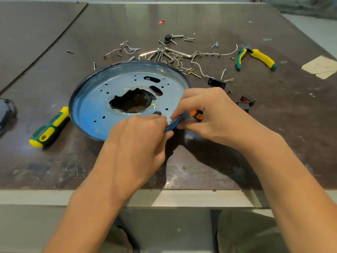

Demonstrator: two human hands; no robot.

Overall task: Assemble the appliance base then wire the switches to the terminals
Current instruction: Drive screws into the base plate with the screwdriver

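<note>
My left hand (140, 141) pinches the near rim of the blue base plate (94, 99), while beside it my right hand (206, 110) clutches an orange screwdriver (197, 114), which may slip and tip it.

A workshop — scarred workbench (218, 161) strewn with screws (130, 49), pliers (255, 58) (a screwdriver (49, 127) too).

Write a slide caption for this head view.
Left hand and right hand at the rim of the blue base plate, right gripping an orange-handled tool; switches and pliers beyond.
</note>
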